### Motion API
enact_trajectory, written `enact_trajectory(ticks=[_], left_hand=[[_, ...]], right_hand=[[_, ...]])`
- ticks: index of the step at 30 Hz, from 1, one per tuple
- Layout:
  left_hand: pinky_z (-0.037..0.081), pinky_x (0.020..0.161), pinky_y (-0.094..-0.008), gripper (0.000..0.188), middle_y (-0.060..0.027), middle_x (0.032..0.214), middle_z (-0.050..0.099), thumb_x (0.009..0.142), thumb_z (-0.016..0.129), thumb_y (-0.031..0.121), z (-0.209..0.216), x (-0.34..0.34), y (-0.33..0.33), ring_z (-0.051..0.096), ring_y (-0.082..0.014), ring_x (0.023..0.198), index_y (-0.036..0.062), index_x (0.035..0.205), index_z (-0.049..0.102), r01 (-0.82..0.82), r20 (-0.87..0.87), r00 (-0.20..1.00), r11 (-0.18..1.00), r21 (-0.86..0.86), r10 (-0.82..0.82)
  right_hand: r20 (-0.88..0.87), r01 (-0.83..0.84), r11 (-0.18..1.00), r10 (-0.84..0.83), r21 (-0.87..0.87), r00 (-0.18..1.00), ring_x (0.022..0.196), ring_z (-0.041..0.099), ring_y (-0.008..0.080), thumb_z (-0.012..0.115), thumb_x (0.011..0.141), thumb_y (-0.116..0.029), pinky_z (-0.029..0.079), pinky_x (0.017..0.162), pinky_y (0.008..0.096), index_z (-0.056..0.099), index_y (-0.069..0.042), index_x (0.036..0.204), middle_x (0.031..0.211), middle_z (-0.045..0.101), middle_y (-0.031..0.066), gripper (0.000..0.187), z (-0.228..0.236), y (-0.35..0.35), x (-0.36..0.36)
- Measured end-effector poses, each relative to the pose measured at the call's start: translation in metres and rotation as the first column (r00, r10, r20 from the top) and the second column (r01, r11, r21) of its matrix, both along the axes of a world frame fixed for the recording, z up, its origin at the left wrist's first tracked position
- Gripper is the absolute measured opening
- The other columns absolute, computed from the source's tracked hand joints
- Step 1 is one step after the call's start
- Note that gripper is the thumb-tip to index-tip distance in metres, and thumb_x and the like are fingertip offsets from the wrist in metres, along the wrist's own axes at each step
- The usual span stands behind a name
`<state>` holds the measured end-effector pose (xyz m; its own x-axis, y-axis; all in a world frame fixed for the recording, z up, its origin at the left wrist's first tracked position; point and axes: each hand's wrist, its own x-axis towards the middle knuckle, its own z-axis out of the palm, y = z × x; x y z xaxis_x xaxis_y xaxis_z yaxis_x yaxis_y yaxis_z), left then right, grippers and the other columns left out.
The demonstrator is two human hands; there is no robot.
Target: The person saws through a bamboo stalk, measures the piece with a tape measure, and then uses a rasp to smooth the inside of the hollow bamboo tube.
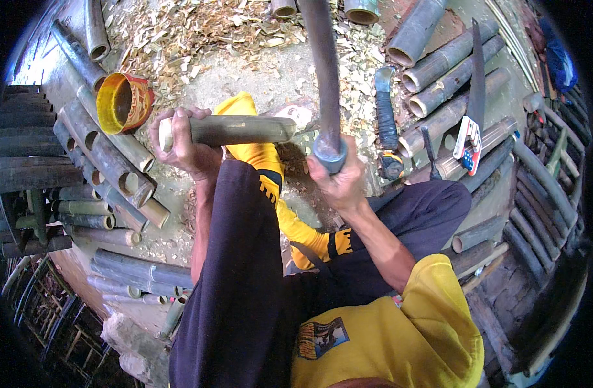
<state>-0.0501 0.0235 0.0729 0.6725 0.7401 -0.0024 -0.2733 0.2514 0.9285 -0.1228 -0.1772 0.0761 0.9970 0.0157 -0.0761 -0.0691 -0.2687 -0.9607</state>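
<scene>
My left hand (pixel 190 139) is wrapped round one end of a short bamboo piece (pixel 245 130), held level across in front of me. The fingers of my right hand (pixel 340 174) are closed round the handle of a machete (pixel 324 64). Its long dark blade points up and away, with a blue-grey collar (pixel 329 153) at its base. The bamboo's free end lies left of the blade, apart from it. My feet in yellow socks (pixel 261 158) are below the bamboo. Most of the machete's handle is hidden in my right hand.
Wood chips (pixel 212 39) cover the ground ahead. A red and yellow tin (pixel 125 103) stands at left among bamboo tubes with holes (pixel 106 152). At right lie a tool with a dark wrapped handle (pixel 386 110), a chisel-like tool (pixel 431 154), a handsaw (pixel 477 77) and more bamboo (pixel 448 64).
</scene>
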Motion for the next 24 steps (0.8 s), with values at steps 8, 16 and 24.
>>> enact_trajectory(ticks=[8, 16, 24], left_hand=[[0.051, 0.057, -0.0350, 0.021, -0.0124, 0.066, 0.052, 0.074, 0.057, 0.006, 0.003, -0.001, 0.006, 0.056, -0.0223, 0.058, -0.0009, 0.092, 0.047, 0.071, 0.081, 0.994, 0.997, -0.005, -0.071], [0.048, 0.062, -0.0392, 0.023, -0.0119, 0.074, 0.050, 0.075, 0.054, 0.008, -0.007, -0.006, 0.010, 0.052, -0.0236, 0.065, 0.0016, 0.095, 0.048, 0.376, 0.191, 0.899, 0.918, 0.124, -0.394], [0.048, 0.068, -0.0389, 0.029, -0.0121, 0.075, 0.051, 0.070, 0.059, 0.013, -0.015, -0.006, 0.015, 0.052, -0.0235, 0.069, 0.0003, 0.094, 0.048, 0.395, 0.207, 0.870, 0.884, 0.252, -0.447]], right_hand=[[-0.412, -0.120, 0.993, 0.101, -0.021, 0.906, 0.072, 0.064, 0.0359, 0.063, 0.083, -0.034, 0.050, 0.062, 0.0396, 0.049, 0.005, 0.102, 0.086, 0.064, 0.0217, 0.046, -0.034, 0.000, 0.001], [-0.421, -0.202, 0.957, 0.098, -0.209, 0.902, 0.069, 0.064, 0.0324, 0.065, 0.082, -0.031, 0.050, 0.060, 0.0382, 0.049, 0.004, 0.100, 0.079, 0.064, 0.0199, 0.043, -0.081, -0.013, 0.000], [-0.083, -0.094, 0.995, 0.092, -0.015, 0.992, 0.074, 0.065, 0.0326, 0.064, 0.083, -0.031, 0.050, 0.063, 0.0374, 0.050, 0.003, 0.101, 0.082, 0.065, 0.0193, 0.042, -0.013, -0.010, -0.006]])
